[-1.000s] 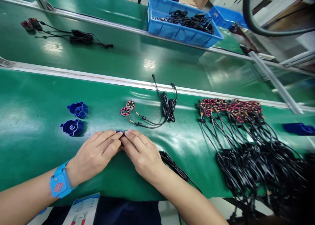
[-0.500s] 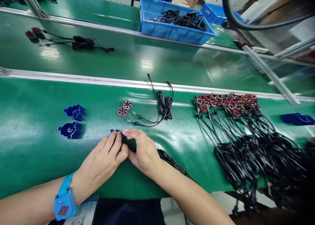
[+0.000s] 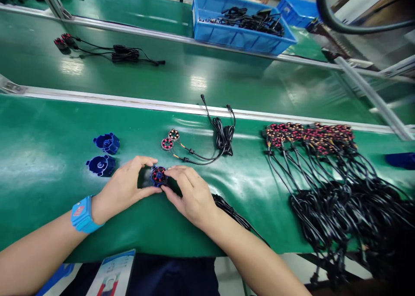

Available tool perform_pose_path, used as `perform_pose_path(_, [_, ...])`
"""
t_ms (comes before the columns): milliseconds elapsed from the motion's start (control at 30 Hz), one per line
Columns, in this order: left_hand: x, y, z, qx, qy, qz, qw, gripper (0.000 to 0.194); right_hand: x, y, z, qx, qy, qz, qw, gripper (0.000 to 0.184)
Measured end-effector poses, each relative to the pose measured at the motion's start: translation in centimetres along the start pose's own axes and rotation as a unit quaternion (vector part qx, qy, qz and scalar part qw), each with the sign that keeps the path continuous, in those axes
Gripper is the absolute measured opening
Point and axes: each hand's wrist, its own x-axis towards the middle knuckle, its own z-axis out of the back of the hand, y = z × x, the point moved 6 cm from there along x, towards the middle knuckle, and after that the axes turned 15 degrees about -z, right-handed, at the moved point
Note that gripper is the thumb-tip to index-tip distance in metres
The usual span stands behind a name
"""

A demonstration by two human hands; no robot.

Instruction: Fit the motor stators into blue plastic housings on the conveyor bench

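Green worktop (image 3: pixel 42 218); pale metal rails (image 3: pixel 129 102); overhead glare

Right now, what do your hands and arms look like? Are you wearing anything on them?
No gloves on my left hand or right hand, and no sleeves show on my forearms. My left wrist has a bright blue band with a small reddish mark. My right wrist has nothing on it.

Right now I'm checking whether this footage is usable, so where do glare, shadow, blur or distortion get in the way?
Head view: pale glare streaks the green work surface beside the right hand; deep shadow swallows the lower right end of the black cable pile; the lens seems to bow the white rail; small detail on the held blue housing looks soft.
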Motion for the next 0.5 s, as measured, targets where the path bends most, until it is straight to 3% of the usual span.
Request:
perform_pose_path(200, [0.1,-0.2,-0.1,-0.009,-0.014,0.013,1.0,0.049,0.3,0.2,-0.1,-0.021,0.012,0.001,1.0,0.036])
perform_pose_path(367, [0.1,-1.0,0.5,-0.007,-0.07,-0.037,0.997,0.04,0.3,-0.2,0.5,0.064,0.037,-0.055,0.996,0.048])
perform_pose_path(500, [-0.4,-1.3,0.8,-0.051,-0.118,-0.072,0.989,0.039,0.2,0.1,1.0,0.067,0.019,-0.053,0.996,0.056])
